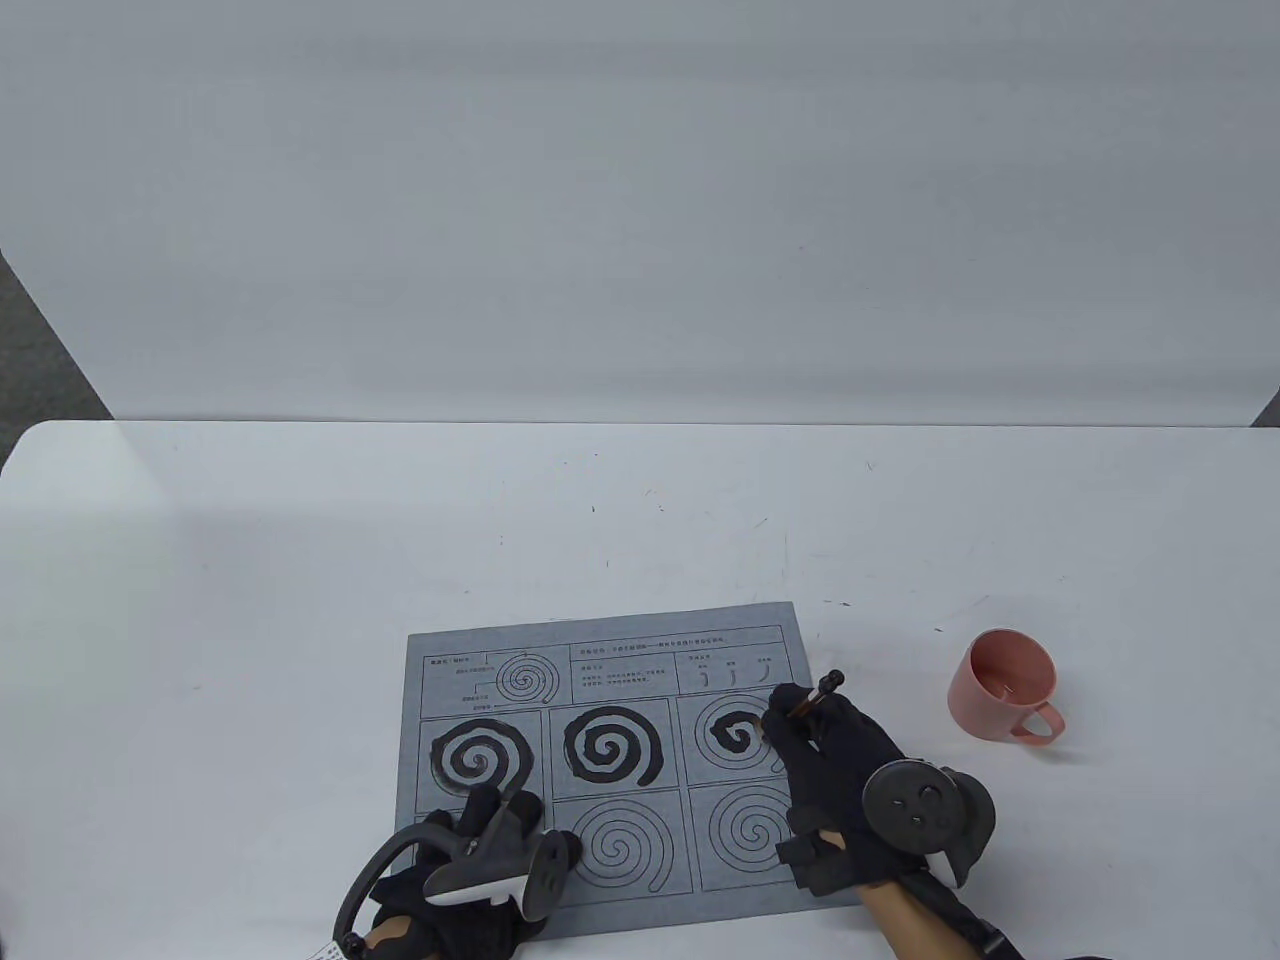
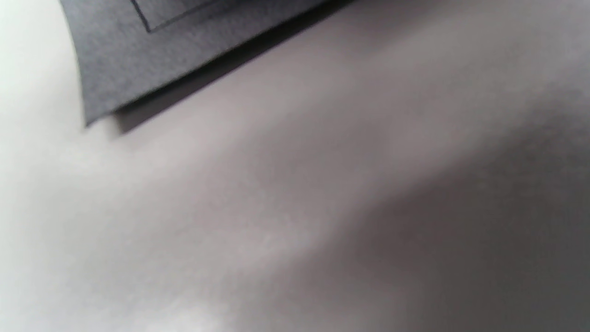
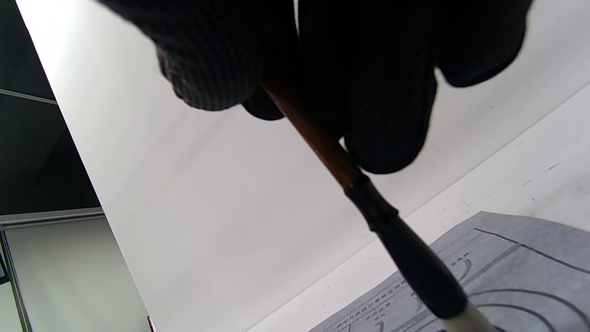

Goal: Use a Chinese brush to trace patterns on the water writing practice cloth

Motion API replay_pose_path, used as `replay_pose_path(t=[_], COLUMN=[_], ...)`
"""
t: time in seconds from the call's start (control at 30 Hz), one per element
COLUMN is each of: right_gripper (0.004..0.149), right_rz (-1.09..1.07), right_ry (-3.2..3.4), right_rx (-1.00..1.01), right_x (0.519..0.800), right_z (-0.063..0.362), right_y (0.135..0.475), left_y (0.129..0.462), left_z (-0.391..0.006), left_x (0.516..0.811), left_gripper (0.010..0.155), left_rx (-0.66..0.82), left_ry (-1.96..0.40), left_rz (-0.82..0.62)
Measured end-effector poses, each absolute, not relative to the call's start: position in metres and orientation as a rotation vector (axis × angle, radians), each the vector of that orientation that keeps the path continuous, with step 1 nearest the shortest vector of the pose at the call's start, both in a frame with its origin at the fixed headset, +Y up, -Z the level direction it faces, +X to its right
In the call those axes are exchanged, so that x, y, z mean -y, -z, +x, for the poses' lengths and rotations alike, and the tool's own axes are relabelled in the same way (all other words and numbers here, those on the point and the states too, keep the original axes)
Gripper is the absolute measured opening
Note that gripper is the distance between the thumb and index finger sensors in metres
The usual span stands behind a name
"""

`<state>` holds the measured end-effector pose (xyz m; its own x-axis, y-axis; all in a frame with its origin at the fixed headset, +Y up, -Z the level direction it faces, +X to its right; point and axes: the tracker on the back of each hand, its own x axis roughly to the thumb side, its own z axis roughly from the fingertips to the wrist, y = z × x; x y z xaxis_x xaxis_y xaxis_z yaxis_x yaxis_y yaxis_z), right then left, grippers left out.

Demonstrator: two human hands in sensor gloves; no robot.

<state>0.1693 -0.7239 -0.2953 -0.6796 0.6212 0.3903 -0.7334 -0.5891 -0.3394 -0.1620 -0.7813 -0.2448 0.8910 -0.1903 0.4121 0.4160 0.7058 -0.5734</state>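
A grey practice cloth (image 1: 610, 750) with printed spirals lies on the white table. Two spirals in the middle row are filled dark and wet; a third, at the right (image 1: 738, 738), is traced only near its centre. My right hand (image 1: 810, 745) grips the brown-handled brush (image 1: 815, 695) over that third spiral. In the right wrist view the gloved fingers (image 3: 387, 115) pinch the brush (image 3: 322, 143) above its black ferrule, bristles pointing down at the cloth (image 3: 521, 272). My left hand (image 1: 480, 850) rests on the cloth's lower left part. The left wrist view shows only a cloth corner (image 2: 138, 60).
A pink cup (image 1: 1005, 697) stands on the table to the right of the cloth, handle toward the front right. A white backdrop wall rises behind the table. The table's far half (image 1: 640, 520) is bare white surface.
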Motion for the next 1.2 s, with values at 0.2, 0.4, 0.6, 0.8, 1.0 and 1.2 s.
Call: replay_pose_path(t=[0.2,0.4,0.6,0.8,1.0,1.2], right_gripper=[0.035,0.035,0.035,0.036,0.036,0.037], right_rz=[0.292,0.292,0.29,0.29,0.288,0.287], right_ry=[-2.251,-2.251,-2.249,-2.25,-2.248,-2.248], right_rx=[0.619,0.622,0.625,0.627,0.633,0.637], right_x=[0.7237,0.7235,0.7232,0.723,0.7226,0.7224], right_z=[0.1697,0.1699,0.1704,0.1706,0.1712,0.1715], right_y=[0.2953,0.2952,0.2953,0.2954,0.2955,0.2954], left_y=[0.2448,0.2448,0.2448,0.2448,0.2448,0.2448], left_z=[-0.162,-0.162,-0.162,-0.162,-0.162,-0.162], left_x=[0.7813,0.7813,0.7813,0.7813,0.7813,0.7813], left_gripper=[0.074,0.074,0.074,0.074,0.074,0.074], left_rx=[0.337,0.337,0.337,0.337,0.337,0.337], left_ry=[0.344,0.344,0.344,0.344,0.344,0.344], left_rz=[-0.713,-0.713,-0.713,-0.713,-0.713,-0.713])
